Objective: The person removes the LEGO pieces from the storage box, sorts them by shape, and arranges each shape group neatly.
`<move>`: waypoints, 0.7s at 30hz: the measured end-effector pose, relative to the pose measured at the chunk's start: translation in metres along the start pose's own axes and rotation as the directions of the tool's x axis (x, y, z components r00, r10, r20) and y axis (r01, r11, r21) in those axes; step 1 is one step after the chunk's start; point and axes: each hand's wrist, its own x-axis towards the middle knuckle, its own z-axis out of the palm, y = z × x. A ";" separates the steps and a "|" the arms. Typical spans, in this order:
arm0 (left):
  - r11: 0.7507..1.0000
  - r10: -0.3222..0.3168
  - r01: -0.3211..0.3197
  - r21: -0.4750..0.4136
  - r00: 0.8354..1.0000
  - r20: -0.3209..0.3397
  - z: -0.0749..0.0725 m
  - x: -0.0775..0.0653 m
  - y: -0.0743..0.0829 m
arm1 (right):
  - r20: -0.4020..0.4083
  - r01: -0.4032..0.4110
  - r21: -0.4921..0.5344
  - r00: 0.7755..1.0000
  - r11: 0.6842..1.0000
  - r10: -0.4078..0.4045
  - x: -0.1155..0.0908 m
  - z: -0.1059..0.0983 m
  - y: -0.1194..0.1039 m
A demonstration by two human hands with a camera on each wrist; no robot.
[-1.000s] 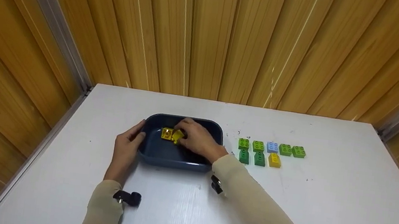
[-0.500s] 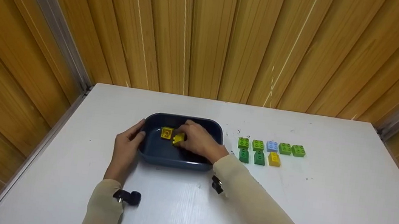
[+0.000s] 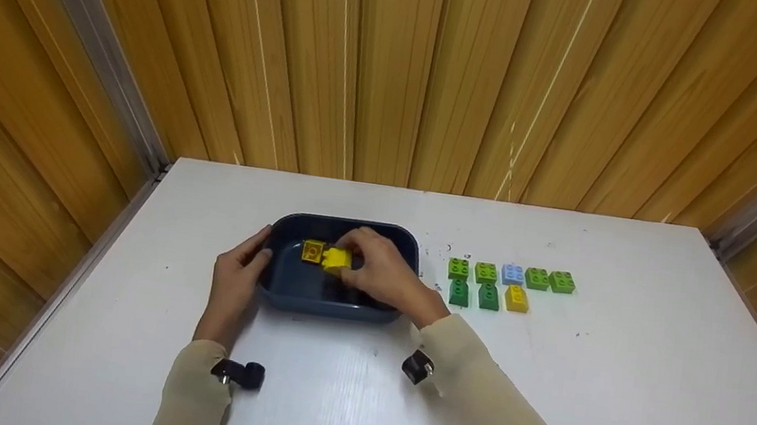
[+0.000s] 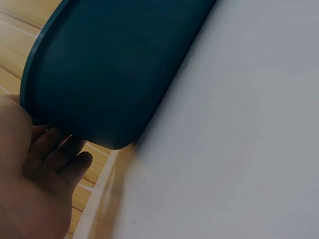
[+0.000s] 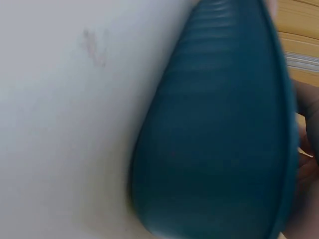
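Observation:
A dark blue rectangular tray rests on the white table. At its left end my left hand holds the wall, thumb at the rim and fingers along the outside. The left wrist view shows this left hand at the tray's corner. Over the tray, my right hand pinches a yellow toy building brick between thumb and fingers, its studs facing left. A second yellow brick lies just left of it in the tray, hollow underside up. In the right wrist view, the tray wall hides most of the right hand.
Right of the tray, bricks stand in two rows: several light green bricks with a light blue brick among them, and in front two dark green bricks and a yellow brick. Wood-patterned panels rise behind the table.
My right hand has drawn slightly back with the yellow brick, which has turned and come away from the other yellow brick. The left hand stays on the tray.

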 end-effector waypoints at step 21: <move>1.000 0.008 -0.008 0.020 1.000 -0.006 0.000 0.000 0.000 | -0.272 0.083 0.146 0.961 0.986 -0.040 -0.072 -0.030 0.002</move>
